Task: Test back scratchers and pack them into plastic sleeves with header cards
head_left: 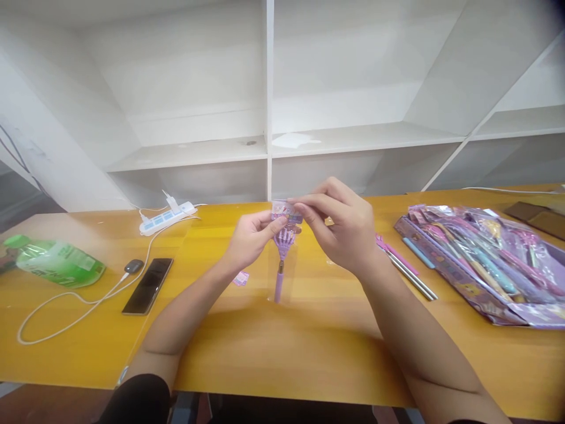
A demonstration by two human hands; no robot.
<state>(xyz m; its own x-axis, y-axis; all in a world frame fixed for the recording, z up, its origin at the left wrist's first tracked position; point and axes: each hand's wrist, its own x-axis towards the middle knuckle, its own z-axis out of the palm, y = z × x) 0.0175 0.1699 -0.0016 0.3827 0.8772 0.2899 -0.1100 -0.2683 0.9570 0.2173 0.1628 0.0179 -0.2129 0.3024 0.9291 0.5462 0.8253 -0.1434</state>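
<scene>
Pinching the card (282, 208) at the head of a clear sleeve (288, 277), the left hand (251, 240) lays its thumb over the front, with its fingers behind; the right hand (342, 227) brings thumb and forefinger together at the card's upper right corner; inside the sleeve a purple stick (279, 287) with a clawed head hangs below the hands, over the middle of the table (300, 353) (whether its lower end touches the wood, I cannot tell).

The stick looks light and stiff, its claws perhaps the fragile part; the sleeve seems thin, soft and rather slippery, apt to crease; the card, flat and bendable, offers the surest hold, while the handle would suit a firmer grip.

The table is smooth, yellow-brown and a little glossy; a small label (241, 278) lies just beside the left forearm; to the right, silver rods (410, 274) rest near a purple tray (463, 287) of wrapped packs (498, 253); to the left lie a phone (148, 287), a power strip (170, 219) and a green bottle (62, 264) on its side; white shelves (366, 136) stand behind.
</scene>
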